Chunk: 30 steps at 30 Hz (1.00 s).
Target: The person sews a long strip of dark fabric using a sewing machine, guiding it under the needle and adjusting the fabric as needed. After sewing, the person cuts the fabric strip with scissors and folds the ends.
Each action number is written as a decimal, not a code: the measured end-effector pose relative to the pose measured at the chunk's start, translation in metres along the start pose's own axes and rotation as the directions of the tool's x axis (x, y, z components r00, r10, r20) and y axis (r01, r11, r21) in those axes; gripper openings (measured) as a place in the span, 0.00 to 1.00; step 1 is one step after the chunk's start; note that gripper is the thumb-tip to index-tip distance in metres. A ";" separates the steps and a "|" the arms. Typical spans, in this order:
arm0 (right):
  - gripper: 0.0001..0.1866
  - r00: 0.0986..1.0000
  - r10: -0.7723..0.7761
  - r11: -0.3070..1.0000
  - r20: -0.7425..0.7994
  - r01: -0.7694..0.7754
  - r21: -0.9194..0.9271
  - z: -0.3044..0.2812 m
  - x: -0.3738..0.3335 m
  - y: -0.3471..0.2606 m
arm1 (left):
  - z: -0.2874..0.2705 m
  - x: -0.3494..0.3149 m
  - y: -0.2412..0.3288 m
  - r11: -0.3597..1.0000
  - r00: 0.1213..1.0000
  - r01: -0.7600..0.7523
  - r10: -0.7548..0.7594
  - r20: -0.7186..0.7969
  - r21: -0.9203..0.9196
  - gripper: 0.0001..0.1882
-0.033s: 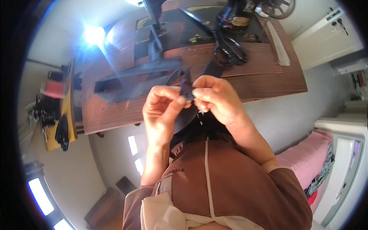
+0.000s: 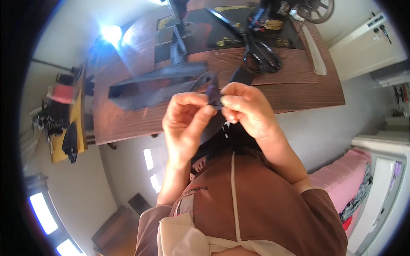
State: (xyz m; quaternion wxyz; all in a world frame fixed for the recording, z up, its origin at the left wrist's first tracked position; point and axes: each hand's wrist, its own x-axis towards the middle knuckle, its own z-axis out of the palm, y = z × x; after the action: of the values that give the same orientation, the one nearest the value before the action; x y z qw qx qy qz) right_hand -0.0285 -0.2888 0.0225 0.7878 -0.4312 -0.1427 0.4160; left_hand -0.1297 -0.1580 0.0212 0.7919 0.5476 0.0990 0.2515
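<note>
Above the near edge of the wooden table, both my hands pinch a small piece of dark navy cloth. My left hand has its thumb and forefinger pressed on the cloth's left side. From the right, my right hand grips its edge close by, the fingertips of the two hands almost meeting. Part of the dark cloth loops up behind the fingers, and more hangs below them toward my lap. Behind my left hand, long dark blue-grey fabric strips lie on the table. The exact fold between my fingertips is hidden.
Black-handled scissors lie on the sewing machine's dark bed, beside a small black piece. A black sewing machine with a handwheel stands at the far side of the wooden table. A white strip lies right.
The whole view has shifted a little, so things sit slightly farther right. Both hands keep their pinch on the cloth.
</note>
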 end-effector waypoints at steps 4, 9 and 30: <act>0.07 0.993 0.026 0.989 0.118 -0.042 0.142 -0.009 -0.011 -0.005 | 0.004 0.012 0.018 0.362 0.785 -0.585 0.477 0.395 0.726 0.25; 0.09 0.975 -0.194 0.979 0.108 0.186 0.077 -0.010 -0.028 -0.027 | 0.010 0.004 0.028 0.695 0.897 -0.430 0.258 0.359 0.576 0.13; 0.12 0.614 -0.787 0.610 -0.063 0.789 0.071 -0.008 -0.034 -0.141 | -0.112 0.002 0.153 0.081 0.736 -0.469 0.586 0.339 0.879 0.17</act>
State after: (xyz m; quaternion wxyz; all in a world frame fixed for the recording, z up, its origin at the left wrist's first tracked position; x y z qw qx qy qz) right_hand 0.0299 -0.3596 0.1346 0.9111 -0.2933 -0.2882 0.0285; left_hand -0.2207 -0.0232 0.1187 0.1707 0.8795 0.0604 0.4402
